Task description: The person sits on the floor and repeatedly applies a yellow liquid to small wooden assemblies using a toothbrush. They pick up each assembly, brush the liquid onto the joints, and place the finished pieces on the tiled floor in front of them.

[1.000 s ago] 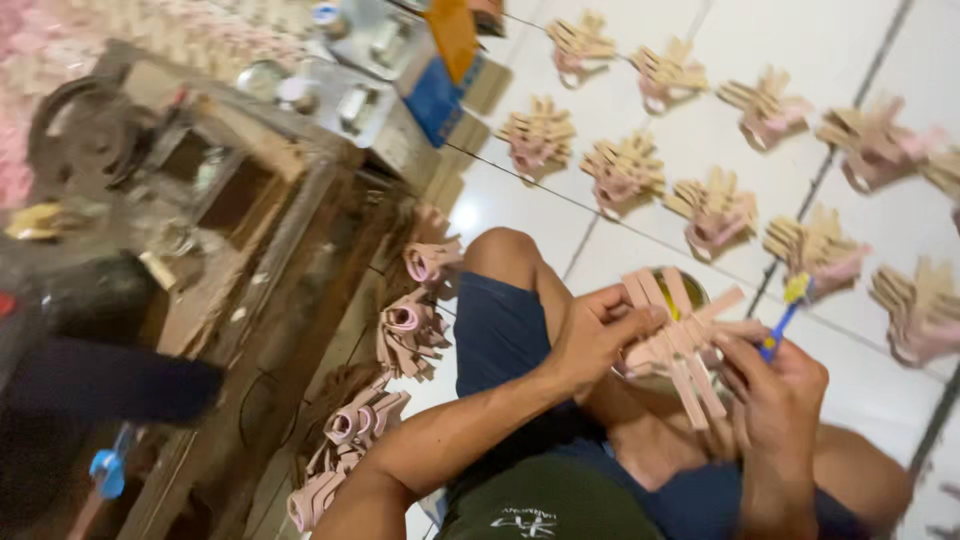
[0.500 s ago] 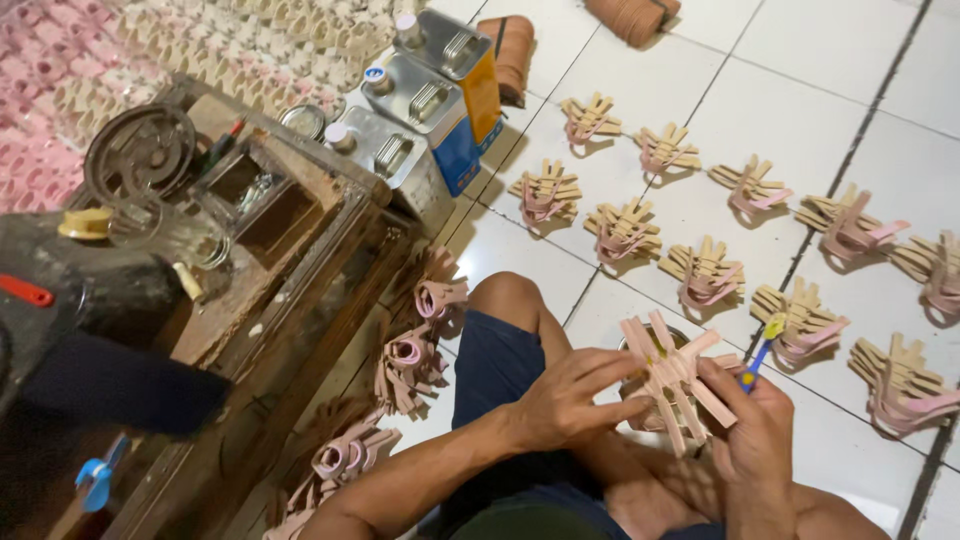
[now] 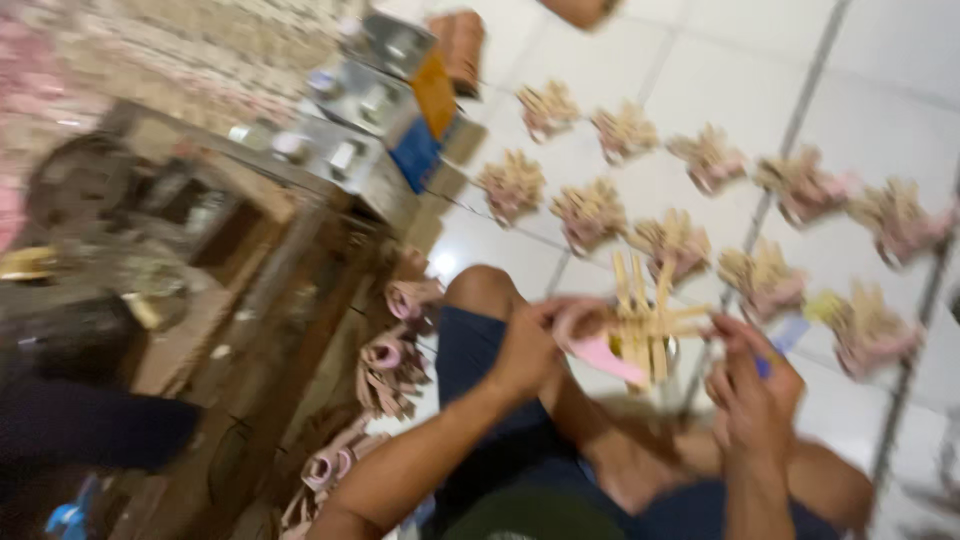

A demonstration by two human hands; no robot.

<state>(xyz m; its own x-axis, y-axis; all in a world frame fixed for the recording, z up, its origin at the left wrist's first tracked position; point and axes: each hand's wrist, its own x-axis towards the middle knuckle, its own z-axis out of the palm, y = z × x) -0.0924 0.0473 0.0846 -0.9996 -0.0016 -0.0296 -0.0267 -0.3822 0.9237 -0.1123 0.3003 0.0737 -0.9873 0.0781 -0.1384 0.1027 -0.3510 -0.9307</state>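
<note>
resting between hands (image 3: pixel 640 365) — woven strip piece (image 3: pixel 640 330), lap-high

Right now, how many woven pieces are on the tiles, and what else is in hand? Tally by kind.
Woven stick pieces on the floor tiles: 10 (blurred, two rows of 5)
Held woven piece, in the left hand: 1
Blue-handled tool, in the right hand: 1
Total: 12
</note>
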